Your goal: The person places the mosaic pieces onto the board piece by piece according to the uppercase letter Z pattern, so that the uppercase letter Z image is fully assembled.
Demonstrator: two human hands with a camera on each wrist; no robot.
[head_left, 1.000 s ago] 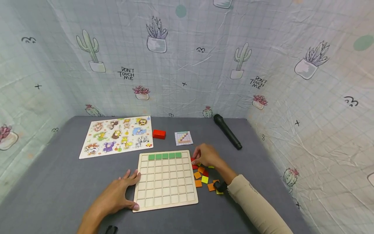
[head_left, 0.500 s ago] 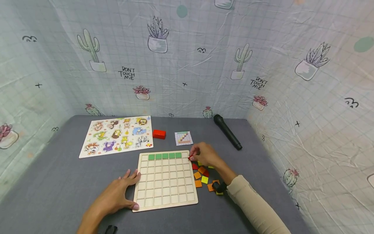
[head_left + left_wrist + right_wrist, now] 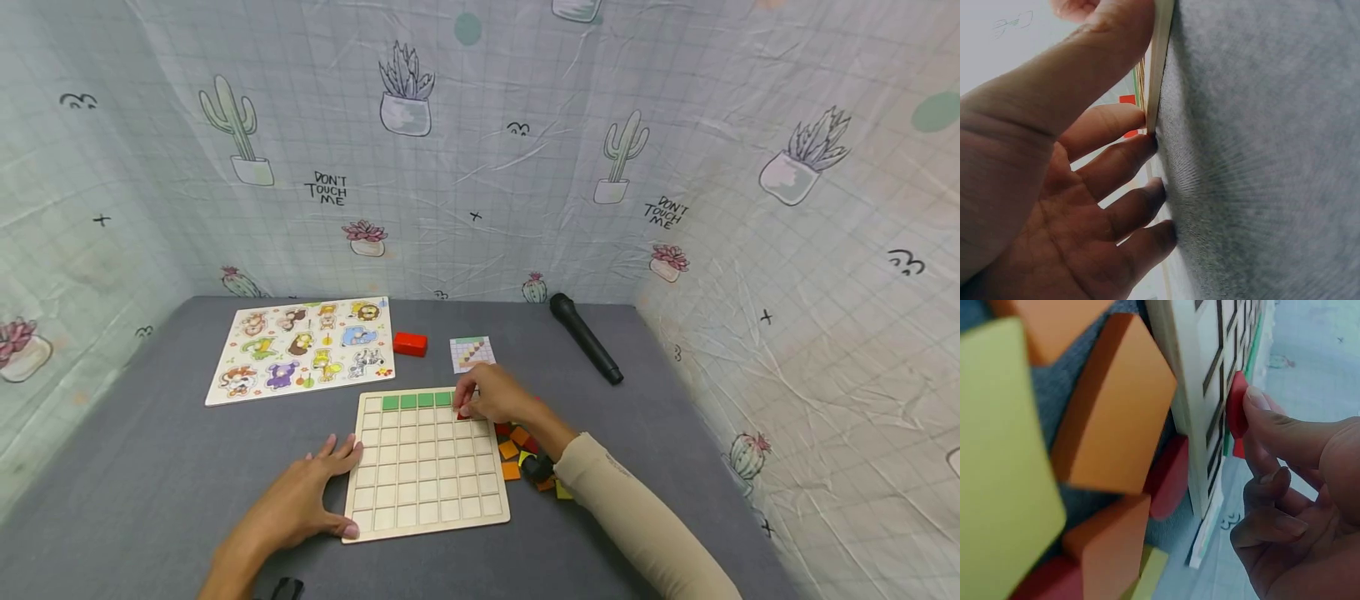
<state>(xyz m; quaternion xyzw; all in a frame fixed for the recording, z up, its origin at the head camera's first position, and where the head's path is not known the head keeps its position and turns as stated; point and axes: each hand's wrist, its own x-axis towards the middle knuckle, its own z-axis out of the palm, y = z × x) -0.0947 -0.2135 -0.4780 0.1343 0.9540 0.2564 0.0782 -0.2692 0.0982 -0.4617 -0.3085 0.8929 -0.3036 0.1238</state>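
A wooden grid board (image 3: 427,468) lies on the grey table, with several green square tiles (image 3: 408,402) along its far row. My left hand (image 3: 303,493) rests at the board's left side, fingers spread, thumb at the near corner; the left wrist view shows thumb and fingertips against the board's edge (image 3: 1159,69). Between thumb and fingers, my right hand (image 3: 497,397) pinches a red piece (image 3: 1237,406) with a rounded edge, over the right part of the board just below the green row. That hand covers the board's far right corner and the row's right end.
Loose orange tiles (image 3: 509,450), with red and yellow ones, lie right of the board, partly under the right wrist. Behind stand a small pattern card (image 3: 471,348), a red block (image 3: 410,344), an animal picture board (image 3: 300,350) and a black microphone (image 3: 587,339).
My right hand picked up a red piece from the loose tiles and carried it left over the board, near the green row's right end. The left hand stayed in place.
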